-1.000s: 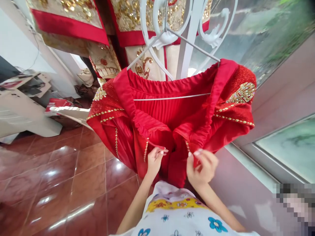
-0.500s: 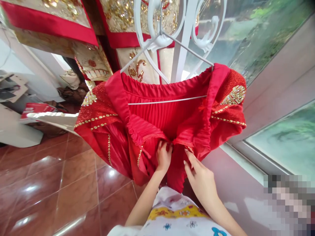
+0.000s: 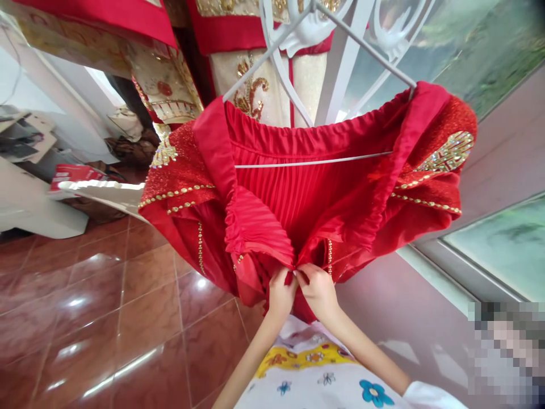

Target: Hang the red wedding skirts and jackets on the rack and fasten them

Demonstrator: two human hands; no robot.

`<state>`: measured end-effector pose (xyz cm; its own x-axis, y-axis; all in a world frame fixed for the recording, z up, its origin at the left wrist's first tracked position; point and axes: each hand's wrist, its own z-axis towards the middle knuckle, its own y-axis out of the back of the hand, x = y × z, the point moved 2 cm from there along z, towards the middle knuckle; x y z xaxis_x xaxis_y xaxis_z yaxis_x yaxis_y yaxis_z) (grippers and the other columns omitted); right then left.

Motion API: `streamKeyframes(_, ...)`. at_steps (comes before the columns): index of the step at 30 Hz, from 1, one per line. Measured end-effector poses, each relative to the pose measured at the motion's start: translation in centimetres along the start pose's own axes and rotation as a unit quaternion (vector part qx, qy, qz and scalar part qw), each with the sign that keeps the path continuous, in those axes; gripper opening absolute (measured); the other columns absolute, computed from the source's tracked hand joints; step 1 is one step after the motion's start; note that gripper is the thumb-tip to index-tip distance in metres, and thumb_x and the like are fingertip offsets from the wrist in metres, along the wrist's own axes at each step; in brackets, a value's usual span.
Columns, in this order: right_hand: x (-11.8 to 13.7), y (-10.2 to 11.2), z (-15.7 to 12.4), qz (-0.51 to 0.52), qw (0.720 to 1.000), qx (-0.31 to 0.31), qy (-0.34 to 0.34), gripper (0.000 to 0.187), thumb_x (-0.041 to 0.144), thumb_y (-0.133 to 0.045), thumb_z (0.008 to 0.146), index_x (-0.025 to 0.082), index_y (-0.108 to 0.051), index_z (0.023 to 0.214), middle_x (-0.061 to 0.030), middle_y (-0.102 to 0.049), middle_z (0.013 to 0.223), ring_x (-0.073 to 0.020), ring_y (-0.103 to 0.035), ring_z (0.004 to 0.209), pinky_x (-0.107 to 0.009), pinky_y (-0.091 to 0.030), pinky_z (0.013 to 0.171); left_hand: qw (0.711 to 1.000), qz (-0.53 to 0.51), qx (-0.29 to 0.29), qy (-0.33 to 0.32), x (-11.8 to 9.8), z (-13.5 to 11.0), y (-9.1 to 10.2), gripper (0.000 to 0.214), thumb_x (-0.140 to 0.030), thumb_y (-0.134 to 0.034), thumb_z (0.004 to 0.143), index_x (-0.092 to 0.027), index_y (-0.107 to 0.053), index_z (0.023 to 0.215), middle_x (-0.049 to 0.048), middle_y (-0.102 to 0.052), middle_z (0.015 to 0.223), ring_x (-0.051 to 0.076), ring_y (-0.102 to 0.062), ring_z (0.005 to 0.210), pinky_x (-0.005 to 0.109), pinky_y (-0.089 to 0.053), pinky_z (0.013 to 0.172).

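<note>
A red pleated garment [image 3: 298,193] with gold beaded trim hangs open on a white wire hanger [image 3: 315,162] from a white ornate stand [image 3: 340,74]. My left hand [image 3: 280,292] and my right hand [image 3: 317,289] meet at the garment's lower front opening. Each pinches one red fabric edge, and the two edges are drawn together between my fingertips. Both hands are closed on the cloth and touch each other.
More red and gold embroidered garments [image 3: 238,68] hang behind the stand. A glossy brown tiled floor [image 3: 106,318] lies to the left, with white boards and a red box [image 3: 68,173] at its far side. A mauve wall and a window [image 3: 498,244] run along the right.
My hands moved inward and a little down, bringing the two fabric edges together. The view shifted, so the garment sits higher and closer in frame.
</note>
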<state>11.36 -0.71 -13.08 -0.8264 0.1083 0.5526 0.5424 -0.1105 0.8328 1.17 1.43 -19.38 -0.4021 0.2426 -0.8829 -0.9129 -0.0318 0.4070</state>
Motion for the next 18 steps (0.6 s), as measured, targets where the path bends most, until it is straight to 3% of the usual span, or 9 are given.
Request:
streamKeyframes(3, -0.2, -0.4, 0.5, 0.038, 0.999, 0.005, 0.002, 0.015, 0.017, -0.049, 0.083, 0.017, -0.062, 0.078, -0.0046, -0.066, 0.079, -0.0162, -0.062, 0.072, -0.025, -0.047, 0.068, 0.999, -0.006, 0.035, -0.021, 0.1, 0.3, 0.1, 0.013, -0.023, -0.050, 0.080, -0.018, -0.063, 0.078, 0.0063, -0.068, 0.079, 0.018, -0.062, 0.074, 0.029, -0.050, 0.073)
streamKeyframes(6, -0.4, 0.1, 0.2, 0.007, 1.000, 0.008, -0.017, 0.019, 0.018, -0.045, 0.086, 0.017, -0.063, 0.085, -0.0086, -0.064, 0.096, -0.0171, -0.064, 0.075, -0.027, -0.049, 0.066, 0.998, -0.007, 0.059, -0.036, 0.4, 0.7, 0.1, 0.015, -0.023, -0.050, 0.080, -0.018, -0.064, 0.076, 0.0066, -0.068, 0.076, 0.018, -0.063, 0.071, 0.030, -0.050, 0.073)
streamKeyframes(10, -0.4, 4.4, -3.1, -0.030, 0.998, 0.027, -0.038, 0.029, 0.023, -0.045, 0.088, 0.021, -0.064, 0.110, -0.0101, -0.056, 0.128, -0.0234, -0.064, 0.100, -0.035, -0.051, 0.082, 0.996, 0.001, 0.073, -0.043, 1.0, 1.3, 0.0, 0.018, -0.025, -0.050, 0.080, -0.017, -0.063, 0.071, 0.0072, -0.068, 0.070, 0.018, -0.062, 0.067, 0.030, -0.050, 0.070)
streamKeyframes(12, -0.2, 7.0, -5.3, -0.016, 0.999, 0.023, -0.024, 0.031, 0.030, -0.047, 0.089, 0.024, -0.063, 0.115, -0.0066, -0.056, 0.129, -0.0240, -0.059, 0.110, -0.036, -0.049, 0.091, 0.996, 0.005, 0.079, -0.044, 1.3, 1.5, 0.0, 0.021, -0.029, -0.050, 0.080, -0.016, -0.062, 0.067, 0.0064, -0.067, 0.066, 0.017, -0.062, 0.063, 0.029, -0.049, 0.067)
streamKeyframes(14, 0.1, 8.4, -6.4, 0.003, 0.999, -0.019, -0.038, 0.031, 0.034, -0.045, 0.090, 0.024, -0.067, 0.107, -0.0057, -0.065, 0.116, -0.0225, -0.062, 0.105, -0.034, -0.049, 0.090, 0.995, 0.008, 0.084, -0.045, 1.7, 1.5, -0.2, 0.024, -0.032, -0.050, 0.080, -0.016, -0.062, 0.066, 0.0058, -0.065, 0.062, 0.017, -0.061, 0.059, 0.029, -0.049, 0.064)
streamKeyframes(16, 0.4, 7.6, -5.9, 0.014, 0.996, -0.053, -0.076, 0.029, 0.032, -0.045, 0.090, 0.021, -0.070, 0.097, -0.0065, -0.071, 0.100, -0.0213, -0.067, 0.090, -0.032, -0.051, 0.082, 0.995, 0.011, 0.083, -0.044, 2.1, 1.2, -0.4, 0.025, -0.035, -0.050, 0.080, -0.016, -0.062, 0.067, 0.0058, -0.065, 0.061, 0.017, -0.060, 0.058, 0.029, -0.049, 0.063)
streamKeyframes(18, 0.6, 4.9, -4.2, 0.032, 0.993, -0.045, -0.102, 0.023, 0.027, -0.048, 0.088, 0.019, -0.070, 0.090, -0.0061, -0.072, 0.089, -0.0201, -0.068, 0.079, -0.029, -0.051, 0.074, 0.996, 0.017, 0.074, -0.041, 2.4, 0.8, -0.5, 0.025, -0.036, -0.052, 0.079, -0.016, -0.062, 0.069, 0.0068, -0.065, 0.062, 0.018, -0.061, 0.058, 0.030, -0.049, 0.062)
